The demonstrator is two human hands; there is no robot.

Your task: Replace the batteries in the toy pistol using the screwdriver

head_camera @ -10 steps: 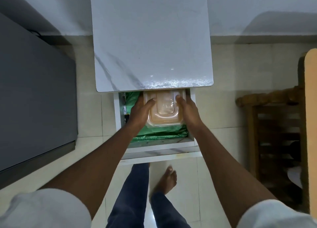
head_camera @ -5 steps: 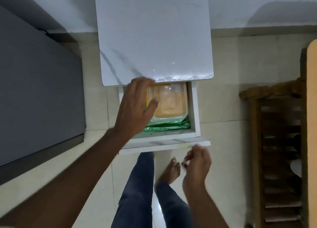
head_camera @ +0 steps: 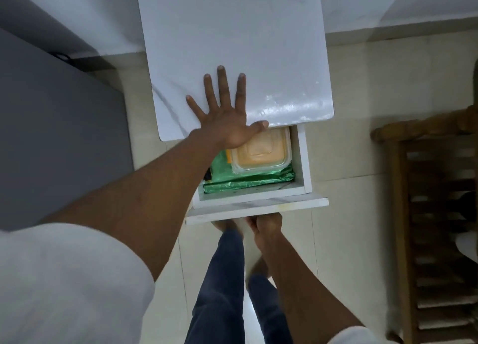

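My left hand [head_camera: 224,118] lies flat with spread fingers on the white marble top [head_camera: 232,33] of a small cabinet, its thumb at the front edge. Below it the drawer [head_camera: 301,160] stands pulled out. Inside sits a clear plastic box with an orange-tinted lid [head_camera: 261,155] on a green foil bag [head_camera: 248,179]. My right hand [head_camera: 267,224] is at the lower edge of the drawer front [head_camera: 258,209], fingers curled under it and hidden. No toy pistol, screwdriver or batteries are in view.
A grey bed or cabinet surface [head_camera: 59,137] fills the left side. A wooden rack [head_camera: 426,214] stands at the right. My legs and bare feet [head_camera: 222,279] are on the tiled floor just in front of the drawer.
Both hands let go of the box in the drawer. My left hand moved up onto the cabinet top, and my right hand dropped and came to the drawer front.
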